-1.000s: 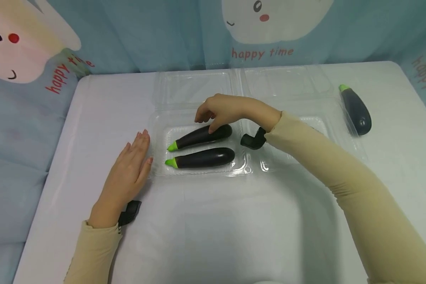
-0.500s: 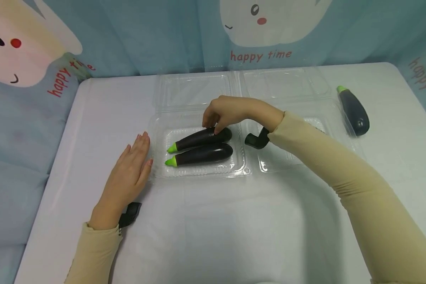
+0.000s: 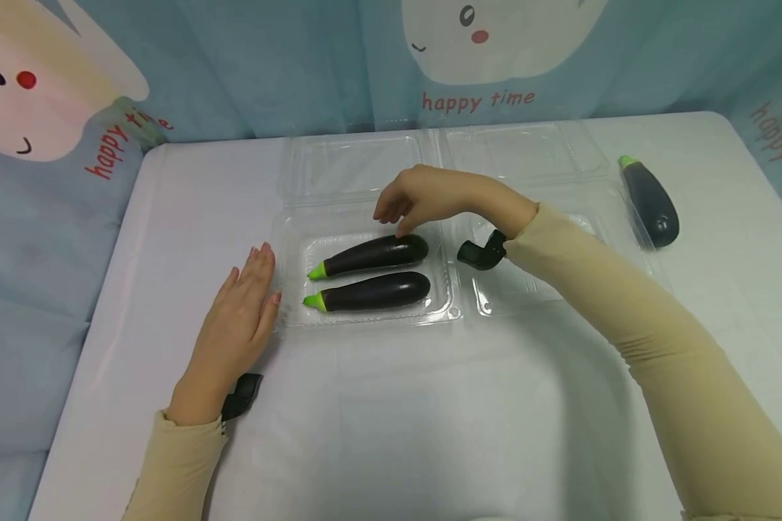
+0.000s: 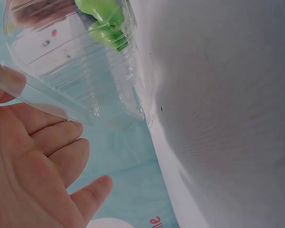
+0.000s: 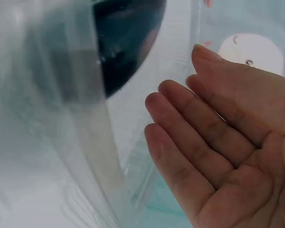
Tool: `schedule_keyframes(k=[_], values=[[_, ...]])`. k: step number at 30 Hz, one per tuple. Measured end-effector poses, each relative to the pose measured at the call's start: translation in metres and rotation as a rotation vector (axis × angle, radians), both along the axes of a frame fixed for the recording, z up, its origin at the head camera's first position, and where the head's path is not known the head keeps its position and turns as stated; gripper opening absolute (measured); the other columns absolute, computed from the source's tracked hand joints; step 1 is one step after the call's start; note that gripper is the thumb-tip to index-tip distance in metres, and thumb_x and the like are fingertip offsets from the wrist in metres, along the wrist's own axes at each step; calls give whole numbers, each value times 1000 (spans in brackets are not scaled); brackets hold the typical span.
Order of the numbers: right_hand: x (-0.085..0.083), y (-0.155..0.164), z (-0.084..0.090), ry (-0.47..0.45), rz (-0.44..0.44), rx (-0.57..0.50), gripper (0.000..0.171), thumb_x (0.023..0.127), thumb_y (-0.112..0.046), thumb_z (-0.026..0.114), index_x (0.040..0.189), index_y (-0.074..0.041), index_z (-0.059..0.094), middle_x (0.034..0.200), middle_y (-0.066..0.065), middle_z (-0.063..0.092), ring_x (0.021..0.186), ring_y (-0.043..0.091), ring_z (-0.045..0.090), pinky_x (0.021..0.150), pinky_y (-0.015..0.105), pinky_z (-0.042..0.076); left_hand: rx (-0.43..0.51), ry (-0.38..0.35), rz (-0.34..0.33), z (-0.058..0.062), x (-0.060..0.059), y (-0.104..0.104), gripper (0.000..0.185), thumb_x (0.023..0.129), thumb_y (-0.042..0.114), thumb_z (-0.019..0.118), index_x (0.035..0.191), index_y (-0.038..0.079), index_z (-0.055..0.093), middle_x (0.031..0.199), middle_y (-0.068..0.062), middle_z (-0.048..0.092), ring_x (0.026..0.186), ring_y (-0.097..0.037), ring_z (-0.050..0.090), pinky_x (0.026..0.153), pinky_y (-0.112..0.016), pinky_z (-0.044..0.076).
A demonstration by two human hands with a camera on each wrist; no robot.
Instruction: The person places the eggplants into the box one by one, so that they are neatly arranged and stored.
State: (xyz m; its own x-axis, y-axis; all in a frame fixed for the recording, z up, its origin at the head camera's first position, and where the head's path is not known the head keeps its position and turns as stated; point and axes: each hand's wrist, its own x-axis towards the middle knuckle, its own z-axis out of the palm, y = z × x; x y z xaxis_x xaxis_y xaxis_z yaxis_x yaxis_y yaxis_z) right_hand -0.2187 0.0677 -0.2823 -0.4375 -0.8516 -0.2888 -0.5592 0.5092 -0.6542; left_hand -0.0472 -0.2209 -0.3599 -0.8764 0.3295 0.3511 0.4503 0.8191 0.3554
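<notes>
Two dark eggplants with green stems lie side by side in a clear plastic box (image 3: 365, 321): the far eggplant (image 3: 374, 255) and the near eggplant (image 3: 378, 293), slightly apart. My right hand (image 3: 423, 195) hovers just over the thick end of the far one, fingers loosely bent and nothing gripped. The right wrist view has the dark eggplant (image 5: 128, 42) apart from the fingers. My left hand (image 3: 234, 325) lies with extended fingers along the box's left side. Close to the clear wall in the left wrist view, its fingers (image 4: 57, 137) appear beneath the green stems (image 4: 107, 19).
A second clear box (image 3: 521, 307) adjoins on the right, partly covered by my right forearm. Beyond it, another eggplant (image 3: 653, 206) lies on the white table (image 3: 378, 420). Both lids (image 3: 358, 166) are folded back toward the blue curtain (image 3: 300, 65).
My right hand has let go of the far eggplant and risen slightly up and right. The near eggplant shifted toward the far one, then back. The left hand stays put.
</notes>
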Motion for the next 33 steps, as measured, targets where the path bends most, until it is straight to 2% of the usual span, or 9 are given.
schedule_keyframes(k=[5,15,25,33], values=[[-4,11,3,19,-50,-68,35,86,-5,68,120,1,64,115,14,66,106,26,62,92,32,47,-1,4,-4,0,-1,0,52,98,12,46,144,-8,32,147,-22,35,136,-34,32,109,-56,25],[-9,34,7,62,-165,-119,31,87,-8,68,117,-1,65,113,13,66,103,21,62,91,32,48,-2,-6,2,1,-1,0,53,97,10,47,144,-8,32,147,-22,34,137,-33,32,110,-55,24],[-21,60,8,120,-326,-87,30,91,-11,65,119,0,64,115,14,66,104,22,62,89,34,48,9,-6,-2,0,0,-1,52,98,13,46,144,-8,32,147,-22,34,137,-33,31,110,-54,24],[-29,70,6,57,-466,-59,32,91,-14,65,120,1,63,115,14,66,103,18,62,92,35,46,14,-8,-8,0,-1,-1,51,99,14,45,144,-8,32,147,-22,34,138,-32,31,110,-54,24]])
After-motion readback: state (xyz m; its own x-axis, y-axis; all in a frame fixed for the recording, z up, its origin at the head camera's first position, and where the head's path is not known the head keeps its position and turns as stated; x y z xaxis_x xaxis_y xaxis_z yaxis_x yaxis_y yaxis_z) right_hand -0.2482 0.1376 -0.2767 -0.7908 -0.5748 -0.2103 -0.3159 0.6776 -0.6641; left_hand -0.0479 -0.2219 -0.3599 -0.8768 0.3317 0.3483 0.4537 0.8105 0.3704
